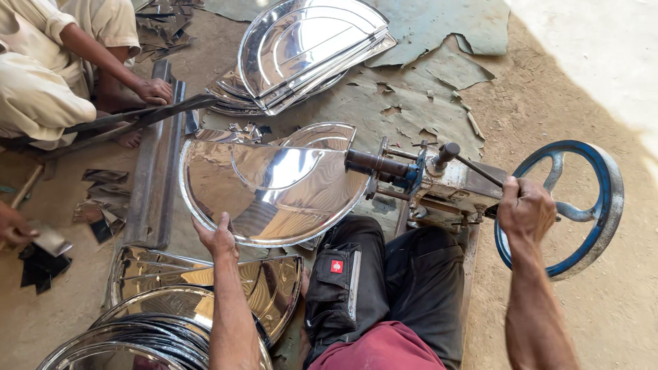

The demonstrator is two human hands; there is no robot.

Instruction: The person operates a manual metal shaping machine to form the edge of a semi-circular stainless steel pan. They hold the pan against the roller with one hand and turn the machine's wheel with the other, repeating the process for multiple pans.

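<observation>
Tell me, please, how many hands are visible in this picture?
4. The left hand holds the shiny metal sheet; the right hand grips the blue wheel's handle; a co-worker's hand rests top left; another hand shows at the left edge.

Sunlit dirt floor [603, 301], torn grey matting [411, 89], scattered metal scraps [103, 219].

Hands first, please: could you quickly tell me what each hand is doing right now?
Left hand: holding the edge of the shiny half-round metal sheet.
Right hand: closed around the crank handle beside the blue handwheel.
</observation>
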